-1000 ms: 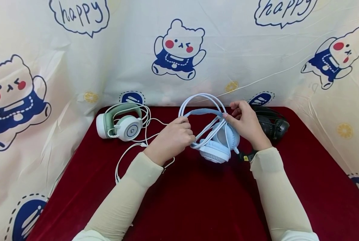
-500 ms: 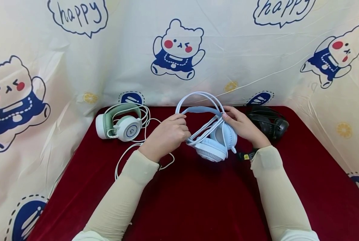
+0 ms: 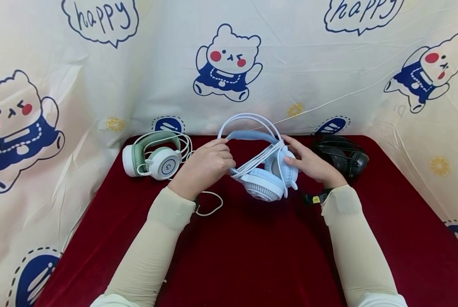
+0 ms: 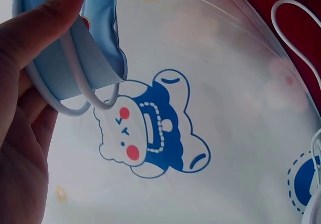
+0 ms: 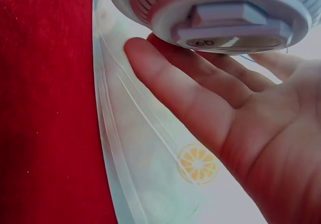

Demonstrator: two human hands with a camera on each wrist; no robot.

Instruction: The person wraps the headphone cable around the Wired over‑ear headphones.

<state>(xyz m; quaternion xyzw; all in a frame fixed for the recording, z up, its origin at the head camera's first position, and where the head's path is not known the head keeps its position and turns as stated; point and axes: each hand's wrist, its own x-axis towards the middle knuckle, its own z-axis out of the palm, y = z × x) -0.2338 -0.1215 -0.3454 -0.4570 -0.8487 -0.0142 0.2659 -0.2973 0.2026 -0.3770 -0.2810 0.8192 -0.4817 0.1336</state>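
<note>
A pair of light blue and white headphones (image 3: 269, 179) is held up over the middle of the table, tilted, ear cups down. Its cable is wound in several loops across the frame. My left hand (image 3: 207, 164) grips the left side of the headband; the left wrist view shows thumb and fingers around the blue inner strap (image 4: 95, 38) and white hoops. At the right ear cup (image 5: 225, 18), my right hand (image 3: 313, 162) has its fingers extended, the thumb at the cup's side and the other fingers behind it.
Green and white headphones (image 3: 163, 164) stand at the back left, their white cable (image 3: 215, 209) trailing toward my left wrist. Black headphones (image 3: 342, 160) lie at the back right, with a black plug with a yellow tag (image 3: 315, 199) by my right wrist. A printed cloth wall encloses the red table (image 3: 252, 256).
The blue headphones have moved left and slightly up with my left hand. My right thumb has come down from the upper side of the headband to the ear cup.
</note>
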